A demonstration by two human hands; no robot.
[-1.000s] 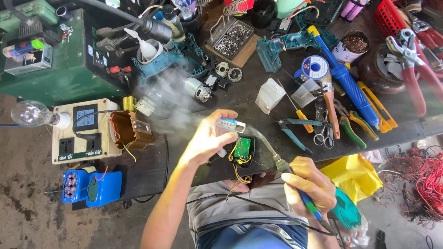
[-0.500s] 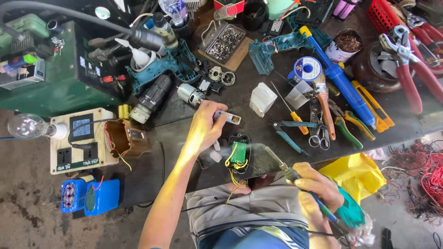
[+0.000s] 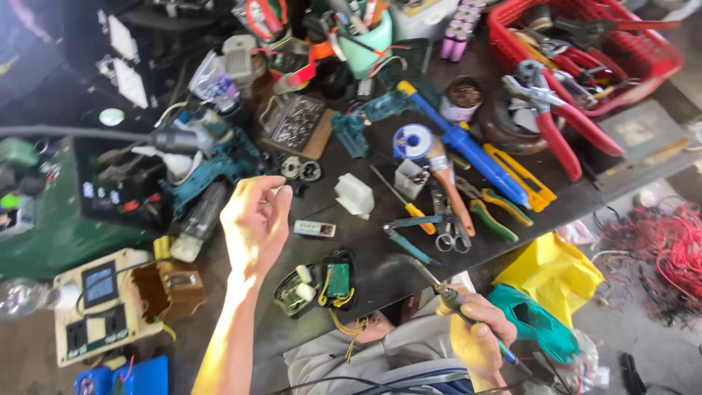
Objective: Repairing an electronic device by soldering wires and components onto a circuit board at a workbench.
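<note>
My left hand [image 3: 256,219] hovers over the dark bench with its fingers curled and thumb against forefinger; I see nothing clearly held in it. Just right of it a small grey rectangular piece [image 3: 314,229] lies on the bench. Below it sits an opened black device [image 3: 325,281] showing a green circuit board and white parts, with yellow wires trailing off the bench edge. At the near edge, my right hand [image 3: 475,336] grips a blue-handled soldering iron [image 3: 446,296], whose tip points up-left toward the opened device without touching it.
Tools crowd the bench: a blue solder sucker [image 3: 468,146], a solder spool [image 3: 412,140], a brush, scissors [image 3: 446,235], pliers and a white plastic block [image 3: 355,196]. A red basket [image 3: 643,69] is at the far right, a socket board [image 3: 102,307] at the left, a yellow bag [image 3: 552,271] and red wires [image 3: 673,256] lower right.
My left hand has let go of the small grey piece, which now lies on the bench, and has lifted up and to the left. The right hand still holds the soldering iron.
</note>
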